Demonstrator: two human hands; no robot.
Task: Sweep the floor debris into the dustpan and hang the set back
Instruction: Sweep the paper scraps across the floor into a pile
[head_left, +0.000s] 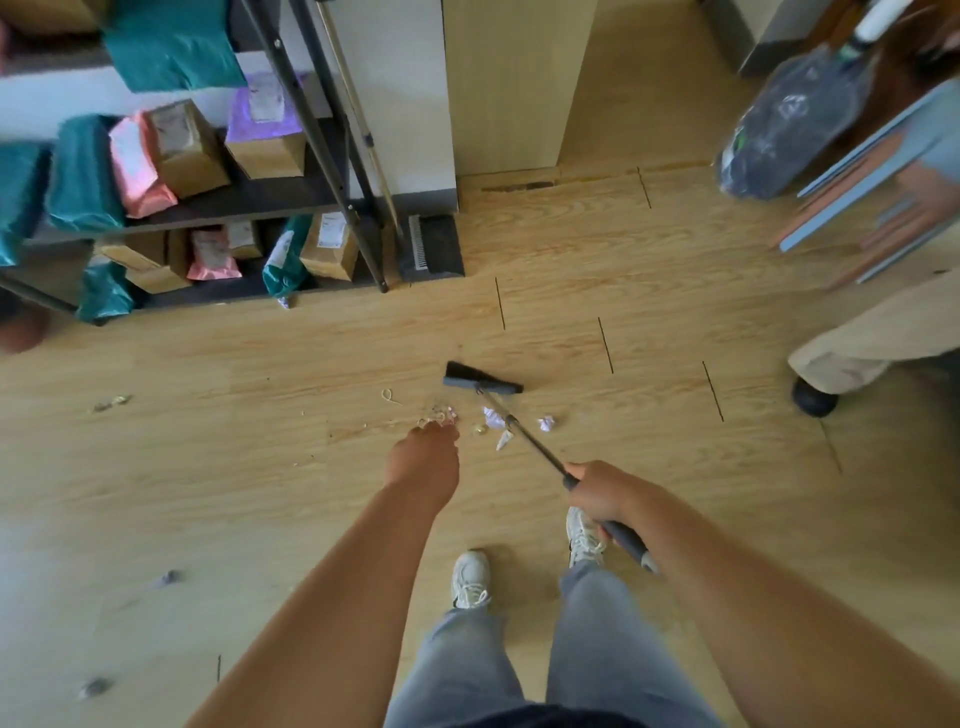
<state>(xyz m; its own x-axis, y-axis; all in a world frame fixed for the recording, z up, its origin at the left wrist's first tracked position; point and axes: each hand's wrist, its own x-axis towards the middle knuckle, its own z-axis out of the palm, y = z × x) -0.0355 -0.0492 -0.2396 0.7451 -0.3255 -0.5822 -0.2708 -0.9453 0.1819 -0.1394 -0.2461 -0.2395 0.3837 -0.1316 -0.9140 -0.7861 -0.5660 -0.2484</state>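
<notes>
My right hand (597, 496), lower centre, curls round the broom (530, 441), probably light and stiff, high on its handle. I cannot tell my left hand (423, 460) grip.

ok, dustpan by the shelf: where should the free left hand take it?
Probably by its long thin pole, which rises from the dustpan against the wall. Come from the open floor side in front: the shelf frame crowds its left. The left hand is free; the right hand holds the broom.
</notes>
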